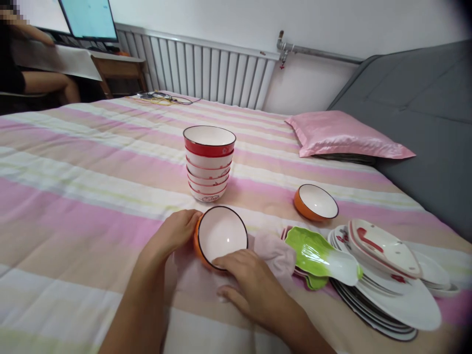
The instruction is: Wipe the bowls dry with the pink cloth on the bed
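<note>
An orange bowl [223, 236] with a white inside and a dark rim is tilted toward me just in front of the stack. My left hand [177, 231] grips it from the left side, fingertips behind the wall. At the near right rim, my right hand [254, 282] has its fingers over the edge and its thumb lower, outside the bowl. A pale pinkish cloth [275, 253] lies bunched right of the bowl and spreads beneath it. Behind stands a stack of red and white bowls [209, 167]. A second orange bowl [316, 202] rests farther right.
Green leaf-shaped dishes [309, 250] and several stacked plates [401, 300] lie at the right on the striped bedspread [110, 196]. A pink pillow [342, 132] is by the grey headboard [413, 98]. Cables [165, 98] lie at the far edge. A person [44, 81] sits at a desk, far left.
</note>
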`<action>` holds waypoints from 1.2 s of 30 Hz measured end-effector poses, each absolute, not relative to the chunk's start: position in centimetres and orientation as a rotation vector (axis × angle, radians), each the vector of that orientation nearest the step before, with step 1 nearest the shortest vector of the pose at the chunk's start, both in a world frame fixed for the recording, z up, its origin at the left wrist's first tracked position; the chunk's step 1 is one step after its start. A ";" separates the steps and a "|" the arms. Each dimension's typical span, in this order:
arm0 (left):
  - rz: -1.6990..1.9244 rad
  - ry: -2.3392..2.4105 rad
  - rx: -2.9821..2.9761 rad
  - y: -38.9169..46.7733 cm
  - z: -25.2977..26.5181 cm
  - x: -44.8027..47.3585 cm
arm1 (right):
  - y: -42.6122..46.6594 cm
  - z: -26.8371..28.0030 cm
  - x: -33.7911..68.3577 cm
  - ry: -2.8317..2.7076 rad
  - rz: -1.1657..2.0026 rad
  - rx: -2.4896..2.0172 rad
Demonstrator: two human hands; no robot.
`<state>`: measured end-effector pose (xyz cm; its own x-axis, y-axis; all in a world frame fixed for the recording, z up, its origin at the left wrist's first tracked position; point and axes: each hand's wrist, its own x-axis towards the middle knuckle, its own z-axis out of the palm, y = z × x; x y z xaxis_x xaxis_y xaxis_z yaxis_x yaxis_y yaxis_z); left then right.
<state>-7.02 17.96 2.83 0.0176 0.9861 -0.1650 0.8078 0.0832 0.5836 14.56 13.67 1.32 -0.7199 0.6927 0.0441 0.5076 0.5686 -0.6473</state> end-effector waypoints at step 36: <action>0.791 1.521 1.317 17.2 3.7 -6.4 | 14.2 2.6 16.4 -2.317 0.680 -1.195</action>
<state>-6.43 17.24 3.69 0.0210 0.9711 -0.2376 0.3633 0.2140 0.9068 16.38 14.15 2.62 -0.5276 0.8345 0.1589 0.6164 0.5048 -0.6043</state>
